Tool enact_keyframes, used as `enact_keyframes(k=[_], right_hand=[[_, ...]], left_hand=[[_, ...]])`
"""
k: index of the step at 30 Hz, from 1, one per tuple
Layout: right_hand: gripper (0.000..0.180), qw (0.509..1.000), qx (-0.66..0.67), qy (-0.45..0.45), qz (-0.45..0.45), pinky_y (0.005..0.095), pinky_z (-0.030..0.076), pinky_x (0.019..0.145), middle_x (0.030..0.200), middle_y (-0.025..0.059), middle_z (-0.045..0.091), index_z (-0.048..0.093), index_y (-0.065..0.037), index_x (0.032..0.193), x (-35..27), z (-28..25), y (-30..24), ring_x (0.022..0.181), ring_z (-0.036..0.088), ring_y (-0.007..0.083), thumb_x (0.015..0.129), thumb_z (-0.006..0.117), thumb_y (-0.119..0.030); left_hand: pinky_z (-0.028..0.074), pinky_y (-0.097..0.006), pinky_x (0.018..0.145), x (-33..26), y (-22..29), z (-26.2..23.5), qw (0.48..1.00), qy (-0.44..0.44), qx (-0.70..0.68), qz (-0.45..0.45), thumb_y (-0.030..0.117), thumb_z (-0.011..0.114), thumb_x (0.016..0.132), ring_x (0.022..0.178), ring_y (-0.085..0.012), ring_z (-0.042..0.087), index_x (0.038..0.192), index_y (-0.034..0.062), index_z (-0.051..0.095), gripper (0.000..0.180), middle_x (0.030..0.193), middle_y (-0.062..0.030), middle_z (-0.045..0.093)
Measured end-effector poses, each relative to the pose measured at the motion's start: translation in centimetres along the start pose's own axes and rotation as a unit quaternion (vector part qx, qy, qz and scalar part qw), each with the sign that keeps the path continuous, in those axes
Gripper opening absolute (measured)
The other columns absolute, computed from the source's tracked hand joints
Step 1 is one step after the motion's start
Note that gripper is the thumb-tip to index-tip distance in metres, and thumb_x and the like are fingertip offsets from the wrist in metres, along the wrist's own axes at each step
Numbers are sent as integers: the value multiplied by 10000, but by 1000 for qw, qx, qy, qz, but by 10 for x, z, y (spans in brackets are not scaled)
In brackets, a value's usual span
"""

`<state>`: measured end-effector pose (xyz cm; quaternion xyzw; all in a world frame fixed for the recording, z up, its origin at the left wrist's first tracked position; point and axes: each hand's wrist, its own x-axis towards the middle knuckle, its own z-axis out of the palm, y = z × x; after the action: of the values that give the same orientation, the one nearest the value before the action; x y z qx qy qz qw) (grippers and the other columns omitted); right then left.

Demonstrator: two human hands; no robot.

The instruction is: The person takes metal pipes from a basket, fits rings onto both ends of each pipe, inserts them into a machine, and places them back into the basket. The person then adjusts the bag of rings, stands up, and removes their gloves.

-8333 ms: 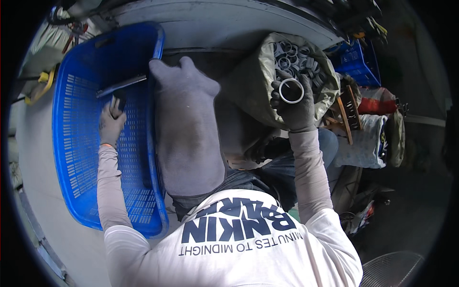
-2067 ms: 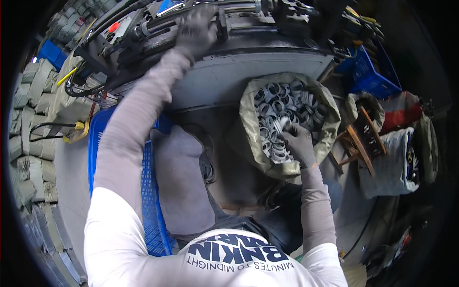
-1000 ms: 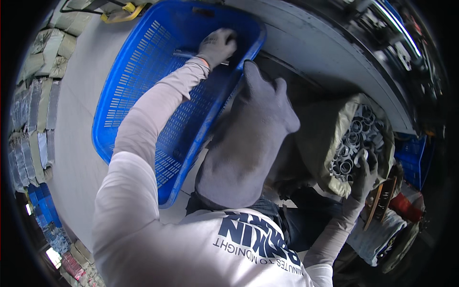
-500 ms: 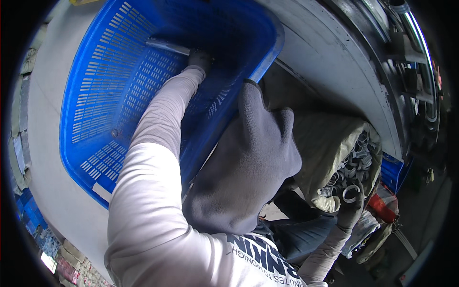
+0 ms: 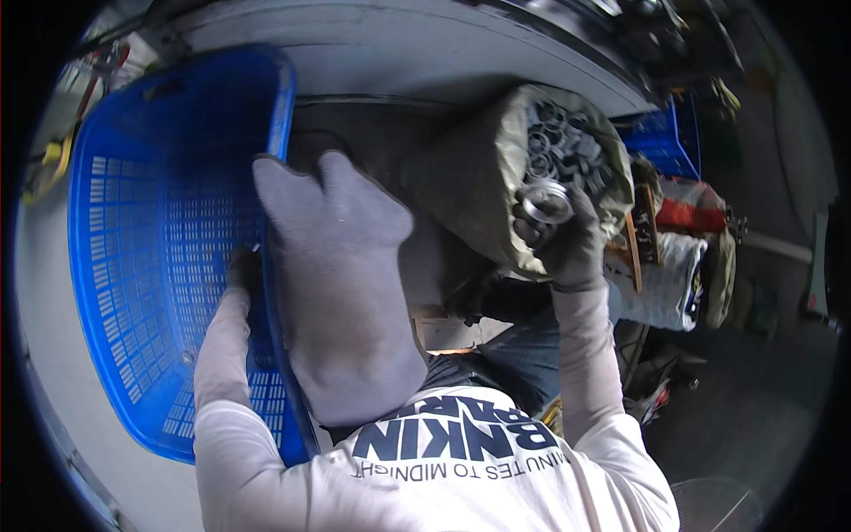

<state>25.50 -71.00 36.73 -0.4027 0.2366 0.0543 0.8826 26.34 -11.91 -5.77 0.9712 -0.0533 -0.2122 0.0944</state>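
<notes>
- Big blue slotted plastic basket (image 5: 177, 115) at my left; my gloved left hand (image 5: 245, 269) is low inside, by its right edge, grip too dark to tell.
- Pale green woven sack (image 5: 474, 182), heaped with greyish rings (image 5: 567, 142).
- Grey fabric pad (image 5: 346, 284) over my leg, between the two.
- Shiny silvery round ring (image 5: 547, 188), gripped by my gloved right hand (image 5: 572, 248) at the sack's near rim.

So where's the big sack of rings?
In the head view, the sack of rings is right of centre in the upper half, between the grey cloth over the person's lap and the blue crate farther right.
</notes>
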Motion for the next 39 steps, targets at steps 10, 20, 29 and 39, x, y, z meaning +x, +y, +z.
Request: enact_keyframes(k=[10,20,29,39], right_hand=[[563,968,211,-125,58,513,641,866,1348,337,612,557,32,1372,-31,-15,19,1051,726,411,1113,428,-451],[533,900,-263,-102,-333,354,511,1014,1432,161,602,577,75,1383,-39,-18,33,1182,643,228,1078,516,-358],[324,723,-453,-36,-521,372,533,915,1137,151,680,685,14,1187,-35,-27,39,1045,684,305,1019,501,-193],[327,871,-301,17,-387,341,526,896,1105,130,705,706,22,1166,-46,-8,38,970,686,230,1092,470,-190]], left_hand=[[536,-468,896,-82,165,-364,978,101,-181,-6,283,794,801,957,-386,682,1216,39,665,498,1084,-201,680],[471,-469,859,-160,432,-400,909,157,43,384,231,771,674,1000,-340,625,1177,69,617,550,1027,-127,645],[528,-469,831,-145,461,-373,913,114,57,387,213,797,641,950,-348,660,1165,51,601,583,996,-147,650],[539,-471,833,-143,471,-371,915,106,84,380,196,832,652,966,-361,666,1181,55,579,603,1009,-148,655]])
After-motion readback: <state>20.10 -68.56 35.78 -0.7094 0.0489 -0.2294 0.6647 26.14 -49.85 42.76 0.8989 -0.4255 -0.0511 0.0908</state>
